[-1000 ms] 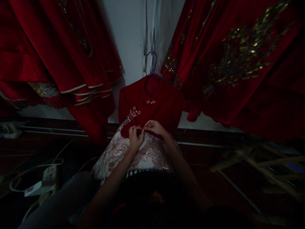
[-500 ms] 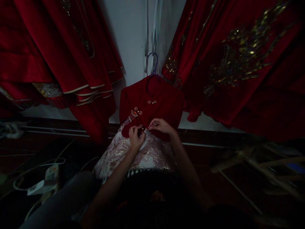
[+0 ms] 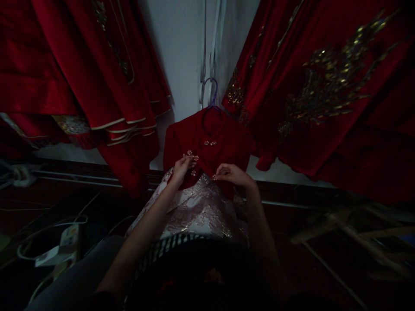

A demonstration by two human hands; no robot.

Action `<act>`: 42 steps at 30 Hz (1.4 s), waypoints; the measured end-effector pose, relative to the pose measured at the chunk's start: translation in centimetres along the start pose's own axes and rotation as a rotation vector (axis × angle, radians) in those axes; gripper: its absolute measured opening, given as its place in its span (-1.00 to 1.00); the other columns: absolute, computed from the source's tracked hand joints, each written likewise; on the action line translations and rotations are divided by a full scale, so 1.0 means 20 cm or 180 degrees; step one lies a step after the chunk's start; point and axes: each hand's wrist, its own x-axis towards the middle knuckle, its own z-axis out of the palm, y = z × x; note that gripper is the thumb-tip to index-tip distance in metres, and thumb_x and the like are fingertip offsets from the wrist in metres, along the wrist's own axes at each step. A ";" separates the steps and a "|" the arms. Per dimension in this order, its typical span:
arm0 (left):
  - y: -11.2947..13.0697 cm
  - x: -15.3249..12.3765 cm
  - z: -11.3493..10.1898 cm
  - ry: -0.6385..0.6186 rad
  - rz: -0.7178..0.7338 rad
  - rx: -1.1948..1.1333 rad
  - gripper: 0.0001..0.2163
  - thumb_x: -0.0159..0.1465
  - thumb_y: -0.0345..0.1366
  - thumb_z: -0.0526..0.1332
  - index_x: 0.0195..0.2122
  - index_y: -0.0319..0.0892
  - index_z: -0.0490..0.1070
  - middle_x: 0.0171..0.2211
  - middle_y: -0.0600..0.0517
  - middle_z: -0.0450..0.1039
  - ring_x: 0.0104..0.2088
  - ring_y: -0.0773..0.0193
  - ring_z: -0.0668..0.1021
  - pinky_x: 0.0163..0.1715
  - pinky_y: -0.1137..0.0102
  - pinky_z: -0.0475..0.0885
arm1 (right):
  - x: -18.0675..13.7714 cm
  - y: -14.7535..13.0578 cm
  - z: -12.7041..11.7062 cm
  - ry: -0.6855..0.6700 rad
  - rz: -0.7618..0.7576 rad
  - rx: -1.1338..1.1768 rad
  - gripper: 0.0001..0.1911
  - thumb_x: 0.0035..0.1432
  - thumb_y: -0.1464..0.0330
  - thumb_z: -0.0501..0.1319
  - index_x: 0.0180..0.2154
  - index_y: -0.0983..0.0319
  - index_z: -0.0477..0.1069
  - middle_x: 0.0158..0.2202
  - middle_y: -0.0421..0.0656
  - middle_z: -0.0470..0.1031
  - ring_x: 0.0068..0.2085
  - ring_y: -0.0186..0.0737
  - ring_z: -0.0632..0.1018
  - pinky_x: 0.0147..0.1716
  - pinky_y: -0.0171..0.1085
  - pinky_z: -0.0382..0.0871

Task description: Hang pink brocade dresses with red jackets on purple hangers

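Note:
A small red jacket (image 3: 210, 160) hangs from a purple hanger (image 3: 214, 93), above a pale skirt with a shiny woven pattern (image 3: 207, 216). Beaded flower fasteners (image 3: 210, 143) sit near the collar. On the jacket's left side in the picture is a beaded brooch (image 3: 190, 153); my left hand (image 3: 181, 169) is closed at it, covering its orange part and tassel. My right hand (image 3: 232, 174) pinches the jacket's front edge at a small beaded fastener (image 3: 214, 177). The front panels part at the bottom between my hands.
Red garments with gold trim (image 3: 81, 86) hang at left, and a sequin-embroidered red garment (image 3: 340, 77) at right. A power strip (image 3: 69, 237) with cables lies at lower left. A wooden frame-like object (image 3: 340, 224), blurred, stands at lower right.
My hands, close together at the lower fastener before, have moved apart. The left went up to the brooch; the right shifted right with the front edge. The lower fastener's halves are now apart.

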 end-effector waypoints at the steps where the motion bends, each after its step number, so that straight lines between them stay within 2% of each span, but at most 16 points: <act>1: 0.00 -0.02 0.01 0.0065 -0.0019 -0.0169 -0.80 0.14 -0.22 0.31 -0.29 -0.24 0.50 -0.26 -0.04 0.55 -0.37 0.38 0.57 -0.23 0.40 0.48 | 0.01 0.01 0.01 -0.0034 -0.0022 0.0015 -0.69 -0.05 0.18 0.36 -0.36 0.26 0.38 -0.35 -0.16 0.54 -0.30 -0.29 0.54 -0.26 -0.30 0.38; 5: -0.01 -0.05 0.03 0.0217 -0.0361 -0.0869 -0.92 0.13 -0.36 0.33 -0.33 -0.21 0.51 -0.22 0.01 0.55 -0.24 0.41 0.57 -0.02 0.38 0.46 | 0.03 0.04 0.02 -0.0132 -0.0071 -0.0015 -0.69 -0.04 0.18 0.35 -0.35 0.26 0.39 -0.36 -0.17 0.53 -0.32 -0.31 0.53 -0.26 -0.30 0.38; 8: 0.00 -0.03 0.03 0.0216 -0.0540 -0.1063 -0.96 0.15 -0.38 0.31 -0.36 -0.19 0.52 -0.23 0.03 0.56 -0.18 0.39 0.57 0.03 0.36 0.45 | 0.04 0.05 0.02 -0.0158 -0.0064 -0.0021 -0.69 -0.03 0.18 0.35 -0.34 0.26 0.40 -0.35 -0.16 0.54 -0.31 -0.31 0.54 -0.25 -0.30 0.38; 13: 0.00 -0.01 0.01 0.0013 -0.0262 -0.0729 -0.88 0.09 -0.33 0.36 -0.34 -0.22 0.54 -0.21 -0.01 0.56 -0.13 0.33 0.56 0.05 0.31 0.44 | 0.04 0.06 0.03 -0.0225 -0.0065 0.0011 -0.70 -0.03 0.20 0.35 -0.34 0.26 0.39 -0.35 -0.16 0.53 -0.30 -0.30 0.54 -0.23 -0.29 0.39; 17: -0.02 0.00 0.00 0.0042 -0.0107 -0.0450 -0.81 0.03 -0.28 0.39 -0.36 -0.28 0.54 -0.26 -0.03 0.55 -0.22 0.35 0.57 -0.05 0.37 0.48 | 0.05 0.06 0.04 -0.0242 -0.0064 -0.0042 -0.71 -0.02 0.20 0.35 -0.33 0.25 0.40 -0.33 -0.15 0.54 -0.30 -0.30 0.54 -0.24 -0.28 0.39; 24: 0.01 0.07 0.06 0.0477 0.0003 0.0264 -0.86 0.01 -0.35 0.34 -0.52 -0.30 0.42 -0.54 0.08 0.45 -0.50 0.43 0.51 -0.34 0.44 0.51 | 0.06 0.05 0.05 -0.0231 0.0029 -0.0059 -0.67 -0.05 0.16 0.36 -0.36 0.25 0.37 -0.36 -0.16 0.53 -0.33 -0.30 0.52 -0.30 -0.29 0.37; 27: 0.02 0.07 0.07 0.0568 0.0000 0.0374 -0.86 0.02 -0.35 0.33 -0.50 -0.29 0.39 -0.54 0.09 0.43 -0.53 0.45 0.49 -0.41 0.47 0.49 | 0.06 0.05 0.05 -0.0207 0.0020 -0.0056 -0.67 -0.04 0.15 0.35 -0.35 0.25 0.38 -0.35 -0.16 0.52 -0.33 -0.30 0.52 -0.30 -0.29 0.36; 29: 0.03 0.05 0.06 0.0444 -0.0129 0.0406 -0.83 0.03 -0.30 0.34 -0.46 -0.28 0.40 -0.50 0.07 0.45 -0.52 0.45 0.50 -0.41 0.47 0.49 | 0.05 0.05 0.04 -0.0219 0.0052 -0.0029 -0.66 -0.04 0.15 0.35 -0.35 0.25 0.37 -0.36 -0.16 0.52 -0.32 -0.31 0.53 -0.28 -0.29 0.37; 32: 0.07 0.05 0.06 -0.0077 -0.0392 0.0840 -0.76 0.05 -0.17 0.33 -0.43 -0.28 0.44 -0.46 0.02 0.48 -0.52 0.41 0.50 -0.46 0.45 0.49 | 0.04 0.05 0.03 -0.0381 0.0193 0.0015 -0.65 -0.06 0.16 0.36 -0.33 0.26 0.37 -0.34 -0.14 0.54 -0.30 -0.30 0.54 -0.24 -0.26 0.38; 34: 0.12 0.07 0.08 -0.0484 -0.0045 0.1345 -0.75 0.08 -0.14 0.30 -0.37 -0.26 0.47 -0.41 0.00 0.49 -0.48 0.37 0.50 -0.44 0.43 0.48 | 0.02 0.04 0.03 -0.0583 0.0351 0.0065 -0.64 -0.08 0.18 0.37 -0.31 0.26 0.37 -0.34 -0.12 0.55 -0.30 -0.29 0.54 -0.24 -0.26 0.38; 37: 0.25 0.12 0.16 -0.0940 0.1259 0.2244 -0.75 0.16 -0.22 0.23 -0.16 -0.20 0.47 -0.26 -0.02 0.49 -0.30 0.31 0.52 -0.26 0.39 0.47 | 0.00 0.02 0.02 -0.0836 0.0612 0.0090 -0.65 -0.10 0.22 0.38 -0.32 0.26 0.36 -0.36 -0.13 0.55 -0.34 -0.31 0.53 -0.32 -0.29 0.37; 39: 0.33 0.15 0.22 -0.1089 0.2065 0.3190 -0.72 0.21 -0.24 0.19 -0.05 -0.15 0.43 -0.14 -0.06 0.43 -0.15 0.22 0.48 -0.14 0.31 0.44 | -0.02 0.01 0.02 -0.0889 0.0724 0.0057 -0.66 -0.11 0.24 0.39 -0.32 0.26 0.36 -0.38 -0.15 0.54 -0.36 -0.32 0.51 -0.36 -0.31 0.35; 42: 0.41 0.17 0.31 -0.1261 0.2849 0.4475 -0.75 0.29 -0.21 0.11 -0.09 -0.19 0.43 -0.08 -0.16 0.34 -0.02 0.06 0.38 -0.06 0.18 0.36 | -0.03 0.00 0.01 -0.0843 0.0815 0.0082 -0.65 -0.12 0.25 0.39 -0.31 0.26 0.37 -0.39 -0.16 0.53 -0.36 -0.33 0.50 -0.36 -0.32 0.34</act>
